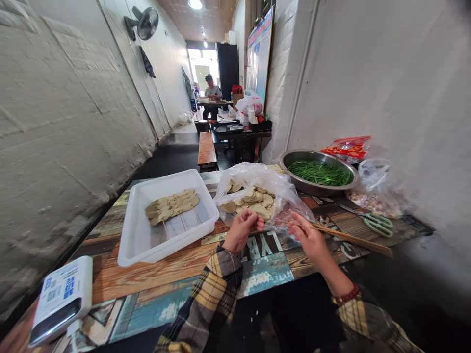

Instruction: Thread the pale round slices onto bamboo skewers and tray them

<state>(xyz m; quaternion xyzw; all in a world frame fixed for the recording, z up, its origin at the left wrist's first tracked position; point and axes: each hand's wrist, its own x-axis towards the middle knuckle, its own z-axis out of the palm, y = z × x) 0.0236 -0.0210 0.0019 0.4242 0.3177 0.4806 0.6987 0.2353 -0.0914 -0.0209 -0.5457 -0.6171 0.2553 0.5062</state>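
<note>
Plaid sleeves (pixel 215 289) framed your two hands at the near edge of a plank-patterned table (pixel 162 277), where a white box (pixel 62 294) with blue print stood at the near left corner. Your left hand (pixel 243 229) hovered just before an open plastic bag (pixel 253 171), its fingers curled toward the thumb; whether they pinched anything could not be told. Your right hand (pixel 308 238), a dark red bracelet (pixel 346 294) at its wrist, was loosely spread; a thin stick seemed to cross its fingers, though the grip could not be made out. Just beside it, wooden skewers (pixel 353 239) slanted toward the table's right edge.

Flat beige slices (pixel 255 197) lay loose in the bag, midway along the far edge. Toward the left edge, a white tray (pixel 127 245) carried a threaded row of slices (pixel 172 205) on sticks. Green-handled scissors (pixel 379 224) rested near the right edge; at the far right corner, a metal bowl (pixel 319 189) held long green stalks (pixel 319 172), with a red packet (pixel 348 147) behind it.

Past the far edge stood a wooden bench (pixel 207 148) and a second table (pixel 245 136) piled with bags. Farther back, a person (pixel 212 91) sat before a bright opening (pixel 202 61).
</note>
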